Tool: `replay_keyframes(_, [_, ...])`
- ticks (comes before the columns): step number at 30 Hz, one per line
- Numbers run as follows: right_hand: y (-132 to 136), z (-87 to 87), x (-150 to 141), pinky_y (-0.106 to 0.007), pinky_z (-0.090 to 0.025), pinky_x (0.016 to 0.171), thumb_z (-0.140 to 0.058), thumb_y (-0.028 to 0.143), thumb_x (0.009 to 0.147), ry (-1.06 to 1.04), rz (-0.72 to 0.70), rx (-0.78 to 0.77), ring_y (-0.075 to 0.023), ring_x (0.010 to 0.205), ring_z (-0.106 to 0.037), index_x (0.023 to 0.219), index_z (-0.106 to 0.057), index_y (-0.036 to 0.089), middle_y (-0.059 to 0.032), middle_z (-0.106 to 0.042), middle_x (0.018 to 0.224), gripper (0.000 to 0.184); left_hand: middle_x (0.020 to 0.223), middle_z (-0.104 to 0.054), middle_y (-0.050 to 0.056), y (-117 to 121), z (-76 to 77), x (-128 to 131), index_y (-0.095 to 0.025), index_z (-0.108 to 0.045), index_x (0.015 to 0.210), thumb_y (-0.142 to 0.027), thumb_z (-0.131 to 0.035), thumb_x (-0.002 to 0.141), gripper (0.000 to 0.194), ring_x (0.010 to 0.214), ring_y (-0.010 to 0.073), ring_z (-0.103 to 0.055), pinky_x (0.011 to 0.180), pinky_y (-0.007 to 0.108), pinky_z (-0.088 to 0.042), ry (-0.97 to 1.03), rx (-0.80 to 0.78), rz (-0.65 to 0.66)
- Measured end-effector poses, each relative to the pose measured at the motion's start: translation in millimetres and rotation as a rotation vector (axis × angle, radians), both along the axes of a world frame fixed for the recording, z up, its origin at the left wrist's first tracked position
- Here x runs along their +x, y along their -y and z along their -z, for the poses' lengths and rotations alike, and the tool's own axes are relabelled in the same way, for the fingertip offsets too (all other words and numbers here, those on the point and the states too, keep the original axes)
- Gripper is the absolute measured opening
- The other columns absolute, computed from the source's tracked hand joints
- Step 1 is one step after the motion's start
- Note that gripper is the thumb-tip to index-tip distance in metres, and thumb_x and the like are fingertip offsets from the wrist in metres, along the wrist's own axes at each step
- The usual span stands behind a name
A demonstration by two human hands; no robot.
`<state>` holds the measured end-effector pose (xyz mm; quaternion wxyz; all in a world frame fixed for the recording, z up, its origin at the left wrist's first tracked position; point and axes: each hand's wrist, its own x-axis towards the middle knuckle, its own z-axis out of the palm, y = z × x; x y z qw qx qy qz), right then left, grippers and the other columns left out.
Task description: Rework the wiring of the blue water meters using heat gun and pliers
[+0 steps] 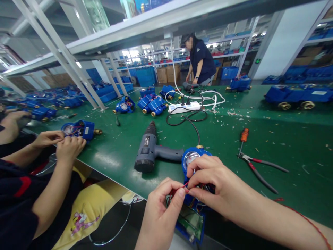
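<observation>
With our left hand (pixel 164 205) and our right hand (pixel 214 175) we pinch the thin red wire (pixel 185 184), which runs slantwise between them at the near part of the blue water meter (pixel 191 158), our right hand being closer to this meter.

Gloss and matt
Light is being reflected by the glossy tabletop (pixel 109 152) and smooth plastic meter (pixel 190 157), dulled by the matt heat gun (pixel 148 149).
</observation>
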<state>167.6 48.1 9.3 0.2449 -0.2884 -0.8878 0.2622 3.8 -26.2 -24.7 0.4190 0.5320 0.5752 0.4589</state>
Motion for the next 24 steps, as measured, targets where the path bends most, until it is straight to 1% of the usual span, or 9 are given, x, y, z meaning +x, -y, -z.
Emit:
replay_keyframes(4, [6,-1.0,-1,-0.037,-0.035,0.085,-0.062,0.009,0.082,-0.040,0.022,0.076,-0.0172,0.089,-0.056,0.072,-0.066,0.020,-0.0022,-0.064,0.091,0.015,0.073,-0.057,0.002,2,0.5,0,-0.017,-0.065,0.075,-0.034,-0.054,0.089,0.024,0.070,0.0166,-0.053,0.065,0.026,-0.041,-0.037,0.035,-0.013])
replay_keyframes(6, [8,-1.4,-2,-0.039,-0.035,0.086,-0.059,0.009,0.083,-0.026,0.020,0.083,-0.0181,0.090,-0.055,0.072,-0.064,0.018,-0.0035,-0.064,0.092,0.016,0.072,-0.056,0.002,2,0.8,1,-0.017,-0.064,0.074,-0.033,-0.054,0.089,0.024,0.069,0.0164,-0.052,0.065,0.026,-0.040,-0.048,0.040,-0.018])
replay_keyframes(10, [10,-4.5,-2,-0.038,-0.037,0.084,-0.056,0.009,0.083,-0.025,-0.006,0.027,-0.0182,0.091,-0.055,0.070,-0.059,0.017,-0.0030,-0.062,0.092,0.016,0.071,-0.054,0.001,3,2.5,4,-0.017,-0.061,0.072,-0.034,-0.054,0.089,0.025,0.068,0.0158,-0.050,0.064,0.026,-0.039,-0.054,0.051,-0.008])
replay_keyframes(14, [12,-8.0,-2,-0.035,-0.040,0.082,-0.054,0.003,0.079,-0.048,-0.012,-0.057,-0.0169,0.089,-0.055,0.065,-0.053,0.016,-0.0018,-0.061,0.091,0.019,0.069,-0.051,0.000,5,6.2,8,-0.018,-0.058,0.069,-0.033,-0.053,0.089,0.025,0.067,0.0153,-0.049,0.063,0.026,-0.037,-0.034,0.054,-0.009])
replay_keyframes(17, [12,-8.3,-3,-0.033,-0.041,0.080,-0.053,0.000,0.077,-0.074,-0.015,-0.113,-0.0161,0.087,-0.056,0.065,-0.049,0.017,-0.0009,-0.062,0.087,0.021,0.069,-0.050,0.000,7,8.9,10,-0.018,-0.057,0.069,-0.031,-0.053,0.089,0.024,0.066,0.0150,-0.047,0.062,0.025,-0.037,0.015,0.051,-0.020])
replay_keyframes(20, [10,-7.8,-4,-0.031,-0.042,0.079,-0.054,-0.002,0.075,-0.131,-0.011,-0.156,-0.0148,0.084,-0.056,0.065,-0.049,0.017,-0.0006,-0.062,0.085,0.022,0.069,-0.050,0.000,7,9.3,11,-0.017,-0.058,0.070,-0.032,-0.055,0.088,0.024,0.064,0.0142,-0.045,0.060,0.024,-0.036,0.088,0.035,-0.025])
replay_keyframes(24, [8,-8.1,-2,-0.026,-0.044,0.074,-0.053,-0.005,0.072,-0.217,0.008,-0.127,-0.0129,0.080,-0.056,0.063,-0.051,0.017,-0.0008,-0.061,0.082,0.024,0.067,-0.047,-0.002,8,6.8,15,-0.017,-0.057,0.067,-0.033,-0.059,0.084,0.024,0.062,0.0122,-0.041,0.057,0.022,-0.034,0.205,0.008,-0.062])
